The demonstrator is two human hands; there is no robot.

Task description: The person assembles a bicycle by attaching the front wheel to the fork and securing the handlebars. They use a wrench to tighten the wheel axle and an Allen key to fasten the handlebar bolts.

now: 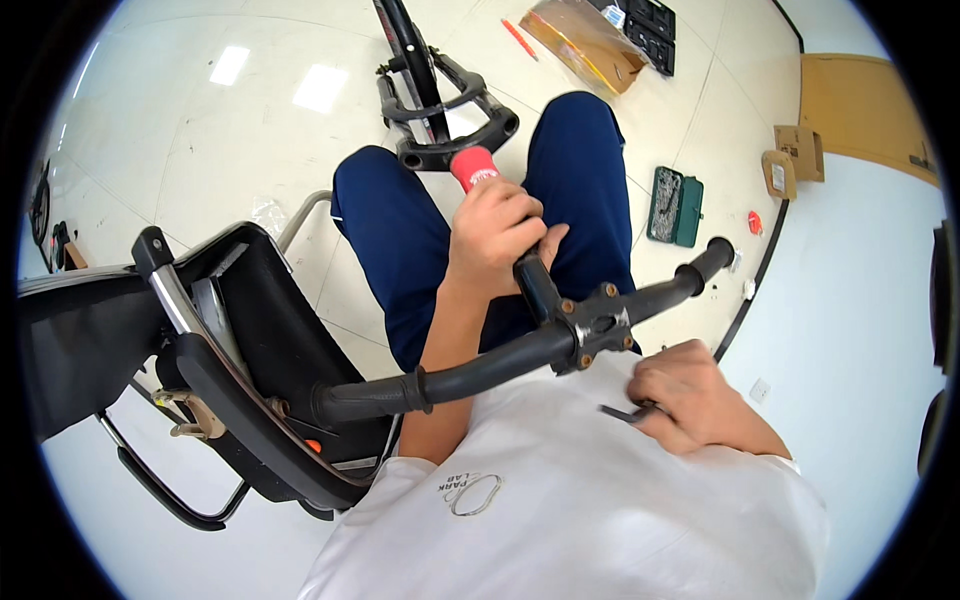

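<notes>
Across my lap lies a black bicycle handlebar [480, 362], joined by a bolted clamp [598, 325] to a black stem [540, 288]. My left hand [500, 235] is closed around a tube just beyond the stem, its red end [473, 167] showing past the fingers. Past that red part, a black bicycle fork [440, 105] points away between my knees. Near my shirt, under the right half of the bar, my right hand [680, 395] is closed on a dark hex key [622, 412], whose short end sticks out to the left; it appears apart from the clamp bolts.
A black chair [290, 330] with armrests stands at my left, close to the bar's left end. On the tiled floor lie a green bit case [676, 207], a cardboard box [590, 45], a black tool case [652, 40] and an orange stick-like thing [520, 40]. A white wall [830, 290] borders the right.
</notes>
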